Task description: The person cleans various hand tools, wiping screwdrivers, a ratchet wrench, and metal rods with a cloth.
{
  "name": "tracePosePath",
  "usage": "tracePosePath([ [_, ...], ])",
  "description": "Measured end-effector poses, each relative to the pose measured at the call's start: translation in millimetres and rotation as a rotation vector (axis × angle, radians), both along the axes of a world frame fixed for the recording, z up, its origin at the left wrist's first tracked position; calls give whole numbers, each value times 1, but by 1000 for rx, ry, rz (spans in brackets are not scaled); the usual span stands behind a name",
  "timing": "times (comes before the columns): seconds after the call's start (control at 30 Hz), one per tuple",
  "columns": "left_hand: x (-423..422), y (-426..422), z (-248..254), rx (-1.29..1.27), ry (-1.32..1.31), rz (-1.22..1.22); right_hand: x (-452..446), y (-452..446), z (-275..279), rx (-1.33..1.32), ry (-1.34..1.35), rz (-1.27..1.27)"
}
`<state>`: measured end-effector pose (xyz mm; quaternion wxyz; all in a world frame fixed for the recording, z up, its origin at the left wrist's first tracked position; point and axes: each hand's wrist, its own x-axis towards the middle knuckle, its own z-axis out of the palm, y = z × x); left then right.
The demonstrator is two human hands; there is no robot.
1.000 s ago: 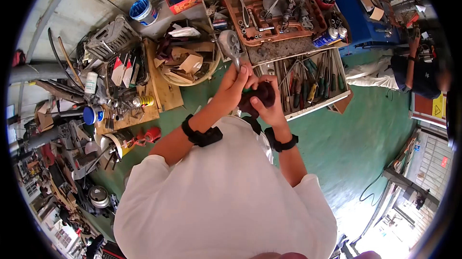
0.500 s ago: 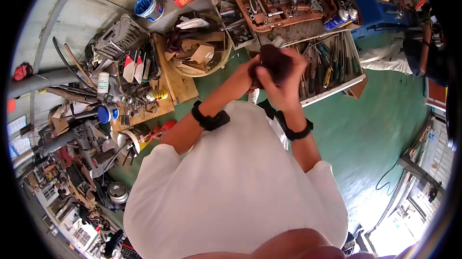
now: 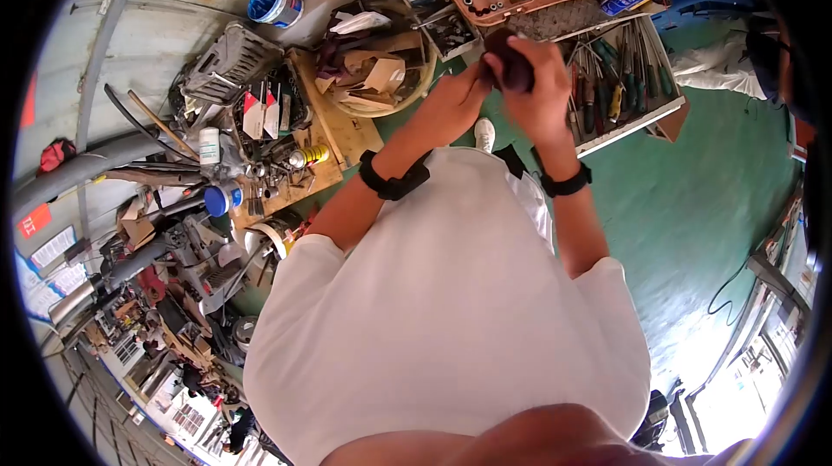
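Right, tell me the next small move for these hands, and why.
Perhaps loosen the right hand slightly on the cloth while the left hand steadies it: both hands meet at the cloth, and its bunched folds hide whatever may be inside.

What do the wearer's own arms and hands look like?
The left hand and right hand are ungloved. There's a blocky black left wristband, a black right wristband, and short, loose white sleeves. No cables show.

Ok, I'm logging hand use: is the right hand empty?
No, the right hand clasps a dark maroon cloth.
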<state>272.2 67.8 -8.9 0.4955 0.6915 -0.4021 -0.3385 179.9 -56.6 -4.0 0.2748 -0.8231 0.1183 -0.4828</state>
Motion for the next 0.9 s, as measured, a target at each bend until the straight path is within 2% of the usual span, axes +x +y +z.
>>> tracePosePath([
  [0.07, 1, 2, 11, 211, -99, -59, 2, -12, 0, 16, -16, -133],
  [0.1, 1, 4, 8, 216, -101, -60, 5, -16, 0, 143, -24, -233],
  [0.13, 0, 6, 3, 177, -110, -42, 5, -17, 13, 384, 41, -286],
  [0.2, -1, 9, 4, 140, -122, -33, 4, -34, 0, 563, -26, -112],
  [0.33, 3, 7, 13, 116, -267, -36, -16, -15, -6, 543, 22, -32],
  [0.4, 3, 9, 12, 114, -325, -46, -24, -13, 1, 124, 105, 74],
  [0.47, 2, 10, 12, 100, -381, -80, -24, -25, -9, 154, 47, 42],
  [0.53, -4, 10, 15, 85, -357, -87, -25, -38, -11, 703, 30, 55],
  [0.6, -5, 7, 20, 70, -340, -89, -28, -46, -24, 762, 11, 93],
  [0.7, -4, 0, 23, -39, -350, -185, -33, -38, -37, 1534, -212, 709],
  [0.77, 4, -11, 22, 137, 505, -431, -33, -39, -42, 1601, -250, 804],
  [0.8, 8, -14, 19, 133, 502, -419, -35, -40, -40, 1615, -265, 861],
  [0.87, 14, -15, 3, 143, 1344, -477, -35, -40, -7, 1544, -166, 689],
  [0.9, 15, -21, -1, 104, 1318, -452, -32, -41, -4, 1357, -131, 614],
])
